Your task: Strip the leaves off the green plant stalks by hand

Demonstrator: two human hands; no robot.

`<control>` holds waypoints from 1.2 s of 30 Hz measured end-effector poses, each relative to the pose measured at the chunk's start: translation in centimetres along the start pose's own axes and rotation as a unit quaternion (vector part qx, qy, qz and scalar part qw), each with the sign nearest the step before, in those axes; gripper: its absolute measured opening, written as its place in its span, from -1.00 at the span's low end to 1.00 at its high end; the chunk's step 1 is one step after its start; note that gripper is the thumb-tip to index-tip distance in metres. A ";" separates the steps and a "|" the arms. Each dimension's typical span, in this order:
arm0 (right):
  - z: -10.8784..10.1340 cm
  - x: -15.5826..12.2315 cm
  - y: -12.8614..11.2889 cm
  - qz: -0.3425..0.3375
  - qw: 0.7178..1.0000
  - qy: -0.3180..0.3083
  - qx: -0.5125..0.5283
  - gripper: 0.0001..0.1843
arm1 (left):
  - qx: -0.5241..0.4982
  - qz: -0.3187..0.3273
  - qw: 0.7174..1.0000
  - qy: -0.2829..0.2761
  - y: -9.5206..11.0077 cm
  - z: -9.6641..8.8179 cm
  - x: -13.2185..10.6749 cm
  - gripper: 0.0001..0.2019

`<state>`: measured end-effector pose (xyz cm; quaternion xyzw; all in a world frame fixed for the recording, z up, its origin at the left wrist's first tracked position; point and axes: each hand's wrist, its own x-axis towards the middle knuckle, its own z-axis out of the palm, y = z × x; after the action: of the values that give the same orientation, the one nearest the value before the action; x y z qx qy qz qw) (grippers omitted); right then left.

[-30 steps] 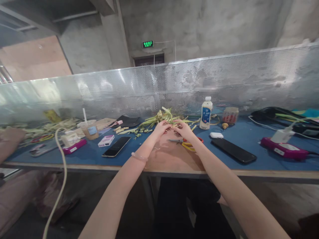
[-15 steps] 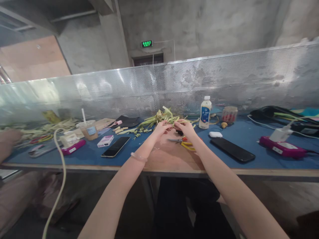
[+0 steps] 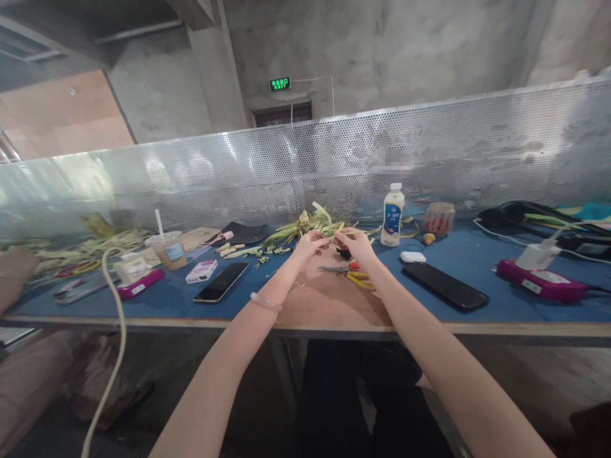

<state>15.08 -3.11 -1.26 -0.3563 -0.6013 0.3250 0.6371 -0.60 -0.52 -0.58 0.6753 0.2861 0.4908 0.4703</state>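
Observation:
My left hand (image 3: 310,247) and my right hand (image 3: 357,245) meet at the middle of the bench, fingers pinched close together. Both grip a thin green plant strip (image 3: 331,237); its exact shape is partly covered by the fingers. Right behind the hands lies a heap of pale green plant stalks (image 3: 286,233), one wide strip curling upward. Below my right hand, scissors (image 3: 359,278) with yellow and orange handles rest on a bare wooden board (image 3: 329,308), partly hidden by my forearm. A small black object (image 3: 342,254) sits between the hands and the scissors.
Left on the blue bench are a phone (image 3: 221,282), a small box (image 3: 201,271) and a cup with straw (image 3: 170,251). Right are a bottle (image 3: 392,216), earbud case (image 3: 413,257), black phone (image 3: 445,285) and magenta power strip (image 3: 539,281). Another person's hand (image 3: 16,273) is at far left.
A pale strip above my hands now curves higher. My fingers have shifted only slightly, still on the plant strip. The other person's hand at far left has moved a little.

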 end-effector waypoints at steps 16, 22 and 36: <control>0.1 0.1 0.3 0.036 0.999 0.029 -0.028 -0.56 | 0.041 0.014 0.999 -0.002 0.1 -0.2 0.1 -0.56; 0.0 0.0 0.3 0.050 0.996 0.034 -0.069 -0.53 | 0.038 0.023 0.999 0.011 0.7 -0.1 -0.3 -0.60; -0.8 -1.3 -1.5 0.123 0.920 -0.048 -0.369 -0.52 | 0.228 -0.104 0.967 -0.042 1.8 -0.8 -1.1 -0.58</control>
<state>15.80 -5.06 -0.70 -0.6215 -0.6597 0.1726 0.3856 -1.86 -1.89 0.69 0.7511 0.4394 0.3320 0.3640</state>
